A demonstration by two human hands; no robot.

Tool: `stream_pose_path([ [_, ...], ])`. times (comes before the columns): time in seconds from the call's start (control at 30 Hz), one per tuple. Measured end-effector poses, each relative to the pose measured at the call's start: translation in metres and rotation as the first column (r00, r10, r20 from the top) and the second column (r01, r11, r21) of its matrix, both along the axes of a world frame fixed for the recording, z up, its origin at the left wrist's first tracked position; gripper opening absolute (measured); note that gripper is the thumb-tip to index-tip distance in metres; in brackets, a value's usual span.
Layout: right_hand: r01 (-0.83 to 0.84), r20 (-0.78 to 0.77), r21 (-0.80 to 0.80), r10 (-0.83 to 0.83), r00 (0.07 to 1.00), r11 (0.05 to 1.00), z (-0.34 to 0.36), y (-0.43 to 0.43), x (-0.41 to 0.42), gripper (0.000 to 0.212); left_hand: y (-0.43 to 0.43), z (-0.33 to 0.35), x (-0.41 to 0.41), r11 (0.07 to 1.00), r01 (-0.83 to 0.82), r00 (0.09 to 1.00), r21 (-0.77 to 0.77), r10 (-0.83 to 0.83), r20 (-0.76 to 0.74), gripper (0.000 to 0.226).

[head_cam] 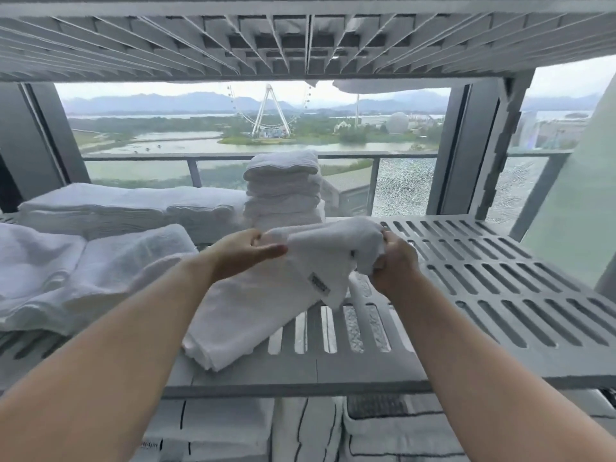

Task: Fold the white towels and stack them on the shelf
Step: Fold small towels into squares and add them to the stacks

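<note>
Towels in folded piles [100,208] cover the left of the slatted shelf [500,295], with a tall stack [283,188] at the back. At mid-shelf I lift one towel [320,258], my left hand [243,255] pinching one end and my right hand [393,265] gripping the other, its tag [319,284] hanging between.

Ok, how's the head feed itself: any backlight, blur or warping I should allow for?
Head view: daylight through the window backlights the shelf, but the towel, pinched by the left hand and gripped by the right hand, reads clearly; wide-angle distortion bows the upper shelf; focus is soft, and the tag is illegible.
</note>
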State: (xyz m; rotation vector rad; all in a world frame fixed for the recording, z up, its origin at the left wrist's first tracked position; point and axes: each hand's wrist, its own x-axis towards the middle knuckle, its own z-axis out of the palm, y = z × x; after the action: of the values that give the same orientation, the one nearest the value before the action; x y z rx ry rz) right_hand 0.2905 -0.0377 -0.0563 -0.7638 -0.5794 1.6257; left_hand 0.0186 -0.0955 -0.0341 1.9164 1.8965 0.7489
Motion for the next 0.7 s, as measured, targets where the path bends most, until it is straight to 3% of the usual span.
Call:
stream_pose_path([
  [0.17,0.134,0.170,0.059,-0.142,0.975,0.989,-0.006,-0.015,0.026,0.016,-0.006,-0.033,0.041,0.987,-0.091,0.995,0.131,0.087,0.039,0.015],
  [0.23,0.169,0.163,0.134,-0.190,0.968,0.976,-0.004,-0.024,0.038,0.029,-0.009,-0.037,0.057,0.986,-0.094,0.989,0.139,0.077,0.125,0.017],
  [0.3,0.143,0.094,0.188,-0.163,0.982,0.972,-0.001,-0.030,0.048,0.056,-0.010,-0.039,0.068,0.987,-0.086,0.981,0.137,0.060,0.183,0.017],
  [0.37,0.111,0.055,0.215,-0.126,0.991,0.970,0.002,-0.034,0.053,0.049,-0.007,-0.039,0.071,0.984,-0.087,0.988,0.157,0.065,0.142,0.016],
  [0.43,0.088,-0.025,0.144,-0.086,0.996,0.986,0.006,-0.038,0.057,0.036,-0.004,-0.037,0.067,0.986,-0.082,0.994,0.143,0.070,0.087,0.016],
  [0.53,0.028,-0.211,0.034,-0.020,0.977,0.999,0.008,-0.046,0.059,0.047,0.003,-0.031,0.057,0.996,-0.027,1.000,0.089,0.028,-0.007,0.018],
  [0.6,0.043,-0.103,0.069,-0.036,0.994,0.997,0.008,-0.050,0.055,0.041,0.005,-0.026,0.053,0.996,0.027,0.999,0.080,-0.024,-0.043,0.021],
  [0.63,0.044,0.057,0.100,-0.050,0.997,0.994,0.008,-0.052,0.053,0.038,0.006,-0.024,0.051,0.996,0.052,0.997,0.069,-0.048,-0.054,0.023],
  [0.7,0.044,0.407,0.163,-0.108,0.907,0.986,0.007,-0.055,0.051,0.033,0.008,-0.024,0.047,0.996,0.089,0.992,0.028,-0.086,-0.088,0.029],
])
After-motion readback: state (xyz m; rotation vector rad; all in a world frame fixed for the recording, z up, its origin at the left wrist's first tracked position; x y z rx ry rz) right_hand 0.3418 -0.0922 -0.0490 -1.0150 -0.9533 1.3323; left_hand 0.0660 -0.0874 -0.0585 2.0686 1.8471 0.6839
